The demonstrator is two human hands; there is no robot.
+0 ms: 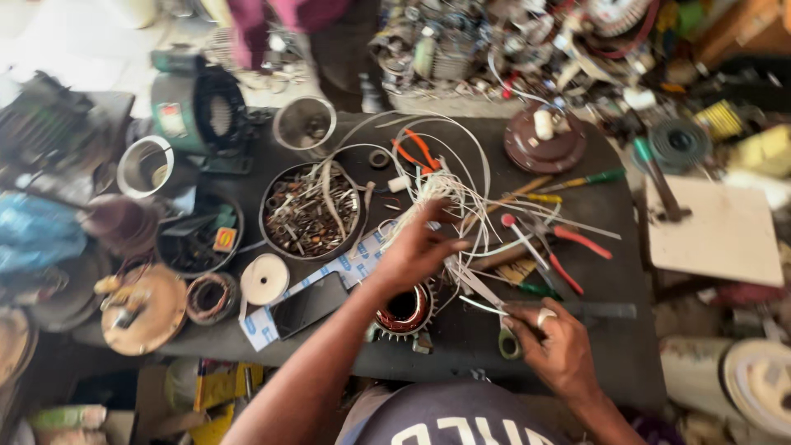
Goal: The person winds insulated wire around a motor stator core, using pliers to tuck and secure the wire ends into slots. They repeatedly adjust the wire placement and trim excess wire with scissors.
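Scissors [486,306] sit in my right hand [554,346], fingers through the green handle loops near the table's front edge, blades angled up and left toward the wires. My left hand [416,247] reaches forward across my body and pinches a bundle of white insulating sleeves and wires [445,191], fingers narrow and closed around the strands. Just below that hand, the motor stator [404,311] with its copper windings rests on the dark worktable [610,346], touching nothing I hold. To its left lies a black phone [309,303] on a printed white strip, and beside that a roll of white tape [264,278]. Right of my left hand lie red-handled pliers [568,247] and a few screwdrivers, one with a green handle [595,178]. Farther out, a round metal bowl of scrap screws and bits [311,213] sits left of the wire tangle, with orange-handled cutters [416,151] beyond it. At the far edge stand a steel cup [304,124], a green bench grinder [196,105], and a brown fan hub [544,142].
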